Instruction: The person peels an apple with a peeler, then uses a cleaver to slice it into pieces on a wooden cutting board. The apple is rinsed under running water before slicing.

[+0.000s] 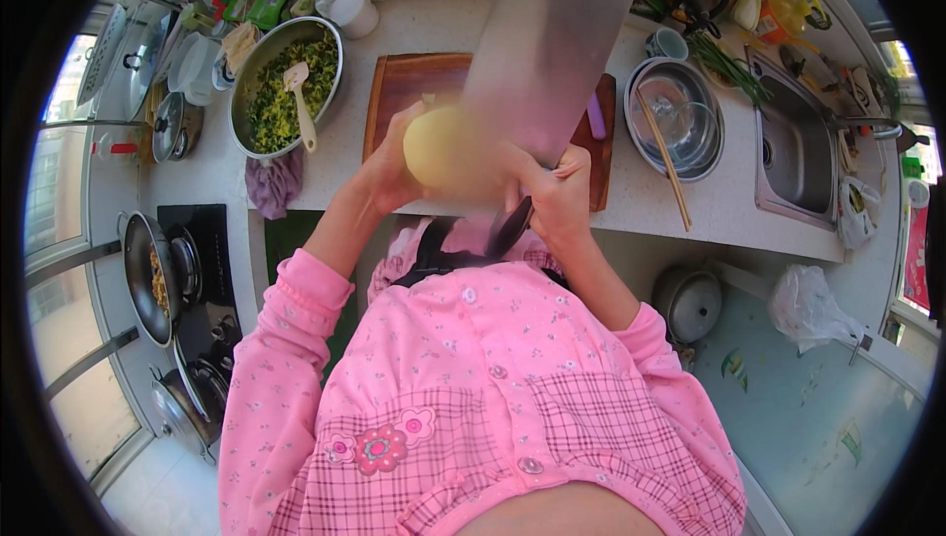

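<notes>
My left hand (386, 166) holds a pale yellow, rounded, peeled vegetable or piece of dough (436, 146); its kind cannot be told. My right hand (558, 192) is closed round the handle of a broad Chinese cleaver (550, 48), its blade raised and pointing away from me. The blade's near corner and the right side of the yellow thing are blurred, so I cannot tell whether they touch. Both hands are above the near part of a dark wooden cutting board (417, 70). A purple handle (596, 116) shows on the board, right of the blade.
Left stands a steel bowl (336, 85) of chopped greens with a spatula (304, 118). Right are nested bowls (632, 122) with chopsticks (665, 163), green stalks (728, 67) and a sink (798, 159). A frying pan (140, 277) sits by the stove at far left; bottles line the back.
</notes>
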`<state>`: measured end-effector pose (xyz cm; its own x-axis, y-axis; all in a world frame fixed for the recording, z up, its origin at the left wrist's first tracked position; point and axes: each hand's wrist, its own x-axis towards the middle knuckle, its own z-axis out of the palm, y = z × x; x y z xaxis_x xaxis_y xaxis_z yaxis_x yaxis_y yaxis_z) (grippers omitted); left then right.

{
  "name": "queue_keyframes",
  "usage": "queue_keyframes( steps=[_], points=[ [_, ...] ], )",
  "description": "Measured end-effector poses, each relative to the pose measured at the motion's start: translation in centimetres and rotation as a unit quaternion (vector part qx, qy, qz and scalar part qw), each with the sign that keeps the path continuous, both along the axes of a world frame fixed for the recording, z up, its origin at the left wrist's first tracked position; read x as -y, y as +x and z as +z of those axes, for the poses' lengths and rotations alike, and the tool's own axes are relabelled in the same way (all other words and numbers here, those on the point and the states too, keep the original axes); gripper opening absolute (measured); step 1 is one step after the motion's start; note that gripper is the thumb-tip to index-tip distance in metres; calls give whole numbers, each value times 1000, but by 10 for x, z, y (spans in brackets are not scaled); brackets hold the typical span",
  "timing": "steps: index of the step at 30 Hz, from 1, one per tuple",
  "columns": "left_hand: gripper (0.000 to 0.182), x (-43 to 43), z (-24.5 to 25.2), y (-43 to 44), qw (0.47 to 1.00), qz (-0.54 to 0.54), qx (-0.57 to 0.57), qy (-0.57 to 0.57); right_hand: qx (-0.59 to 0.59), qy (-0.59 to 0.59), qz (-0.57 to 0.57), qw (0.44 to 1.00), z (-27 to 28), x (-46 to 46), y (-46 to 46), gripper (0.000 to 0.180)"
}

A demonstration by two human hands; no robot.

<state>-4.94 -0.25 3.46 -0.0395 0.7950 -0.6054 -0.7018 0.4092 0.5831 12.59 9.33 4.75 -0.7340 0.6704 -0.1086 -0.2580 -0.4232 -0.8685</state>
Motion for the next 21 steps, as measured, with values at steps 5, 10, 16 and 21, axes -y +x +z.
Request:
queue_keyframes(
  steps=[5,10,16,21],
  points=[
    [92,11,0,11,981,31,-129,142,-7,-62,-37,997,3,-4,-5,10],
    [92,16,-27,15,983,39,-79,161,-6,-105,-75,992,9,1,-7,4],
    [93,12,-33,24,977,85,-82,178,-20,-102,-96,990,4,5,-9,6],
    [88,6,-9,30,979,69,-118,152,-23,-83,-82,993,4,2,-7,6]
  ],
)
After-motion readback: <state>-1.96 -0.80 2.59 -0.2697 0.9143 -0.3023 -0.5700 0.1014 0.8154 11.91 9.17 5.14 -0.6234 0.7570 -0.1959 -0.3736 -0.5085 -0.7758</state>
